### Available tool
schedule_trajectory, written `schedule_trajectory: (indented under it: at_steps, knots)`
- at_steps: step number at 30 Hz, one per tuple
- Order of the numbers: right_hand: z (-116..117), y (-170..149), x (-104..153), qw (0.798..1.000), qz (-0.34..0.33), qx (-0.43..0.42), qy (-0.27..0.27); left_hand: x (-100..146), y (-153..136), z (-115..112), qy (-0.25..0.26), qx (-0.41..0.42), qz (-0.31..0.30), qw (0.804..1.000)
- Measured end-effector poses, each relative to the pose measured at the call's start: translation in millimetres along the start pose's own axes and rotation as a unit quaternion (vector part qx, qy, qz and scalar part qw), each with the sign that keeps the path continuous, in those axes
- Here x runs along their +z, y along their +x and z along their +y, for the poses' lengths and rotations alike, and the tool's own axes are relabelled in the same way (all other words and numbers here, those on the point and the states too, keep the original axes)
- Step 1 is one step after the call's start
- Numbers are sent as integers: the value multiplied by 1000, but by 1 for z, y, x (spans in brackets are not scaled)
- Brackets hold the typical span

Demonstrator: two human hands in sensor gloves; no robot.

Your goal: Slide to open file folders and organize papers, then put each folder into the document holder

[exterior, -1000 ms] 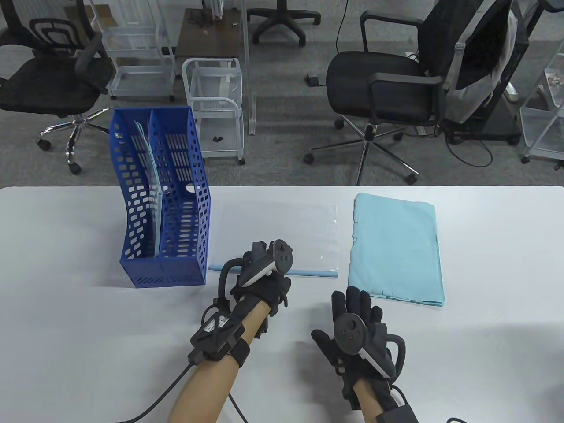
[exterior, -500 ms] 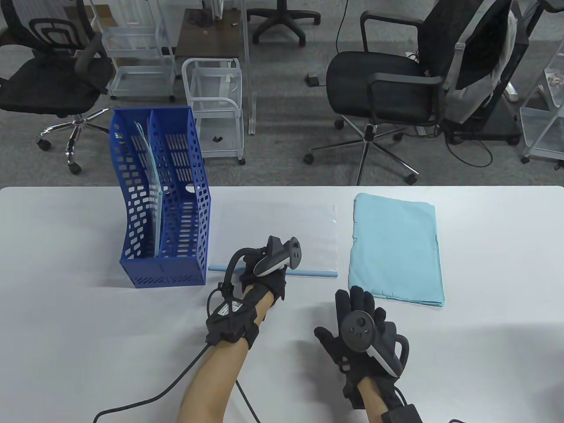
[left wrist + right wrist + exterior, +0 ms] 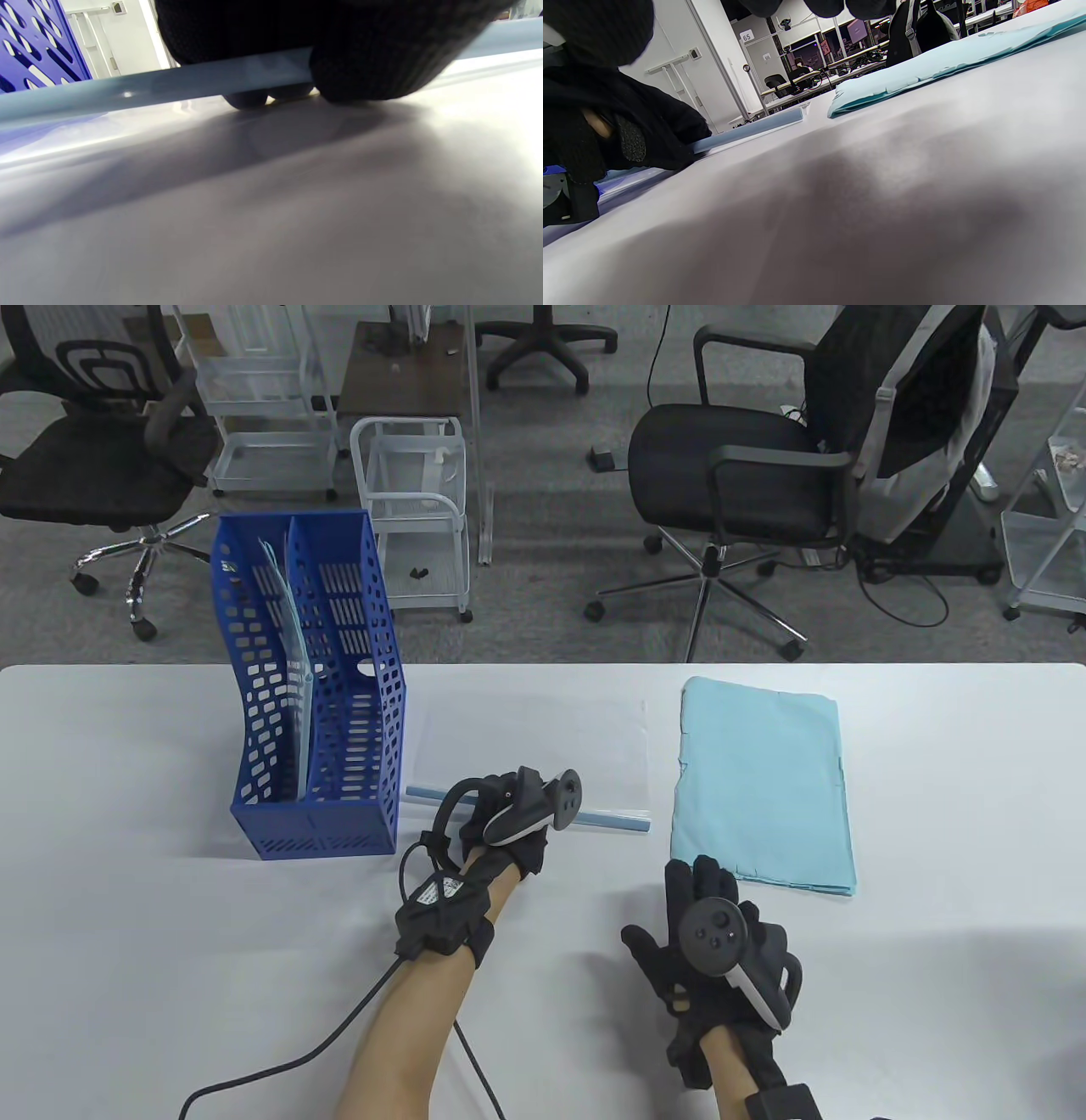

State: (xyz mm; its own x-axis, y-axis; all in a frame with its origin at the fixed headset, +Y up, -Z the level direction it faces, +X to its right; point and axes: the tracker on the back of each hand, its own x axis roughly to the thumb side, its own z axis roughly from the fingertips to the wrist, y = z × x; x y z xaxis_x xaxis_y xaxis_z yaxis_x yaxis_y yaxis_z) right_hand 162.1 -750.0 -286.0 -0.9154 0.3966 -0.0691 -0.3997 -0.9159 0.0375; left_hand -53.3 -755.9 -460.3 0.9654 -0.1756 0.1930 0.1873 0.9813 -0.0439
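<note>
You are working on a wide white table (image 3: 170, 916), where a tall blue perforated plastic document holder (image 3: 318, 704) is standing at the left with one folder already in its left compartment. Lying well to the right is a flat stack of pale blue papers (image 3: 764, 780), and between the two is lying a clear plastic file folder (image 3: 543, 746) with its light blue slide bar (image 3: 611, 819) along the near edge, tilted slightly. Your left hand (image 3: 509, 823) is gripping that bar near its middle; in the left wrist view your fingers (image 3: 365, 55) are curling over it and pinching it against the table. Your right hand (image 3: 704, 933) is lying flat and spread on the table, holding nothing, just short of the papers. The risk, as I judge it, is that you are pulling the bar with nothing pinning the clear sleeve, so the whole folder could be dragging along or skewing instead of opening; the bar's left end could also be knocking the holder just beside it.
</note>
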Motion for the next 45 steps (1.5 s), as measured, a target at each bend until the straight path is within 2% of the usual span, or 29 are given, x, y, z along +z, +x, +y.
schedule_trajectory:
  at_steps: [8, 13, 17, 20, 23, 26, 28, 30, 35, 37, 39, 43, 45]
  knots:
    - [0, 1, 0, 1000, 0, 4, 1, -2, -9, 3, 0, 49, 11, 999]
    - [-4, 0, 1, 1000, -3, -10, -27, 14, -15, 12, -5, 96, 13, 995]
    - [-9, -2, 2, 998, -9, -42, -48, 38, -19, 31, 13, 117, 6, 993]
    - [-16, -5, 4, 995, -12, -65, -75, 65, -18, 53, 17, 128, -30, 991]
    - [-27, -9, 8, 989, -19, -95, -110, 97, -16, 74, -17, 140, -71, 988]
    - [-38, -12, 12, 979, -41, -145, -135, 129, -20, 82, -76, 168, -104, 977]
    - [-42, -12, 14, 974, -62, -173, -133, 146, -24, 81, -113, 187, -122, 968]
    - [-45, -8, 14, 970, -101, -193, -105, 161, -31, 76, -151, 208, -131, 957]
    - [-31, 12, 10, 943, -192, -267, 51, 189, -62, 48, -218, 314, -142, 913]
    - [-24, 21, 10, 938, -198, -271, 84, 194, -74, 36, -231, 346, -144, 898]
    - [-18, 26, 11, 943, -181, -268, 73, 198, -83, 26, -233, 358, -143, 893]
    - [-6, 29, 11, 944, -129, -305, 0, 207, -92, 9, -230, 394, -153, 877]
    - [-2, 29, 12, 943, -109, -313, -11, 213, -94, 4, -197, 414, -141, 878]
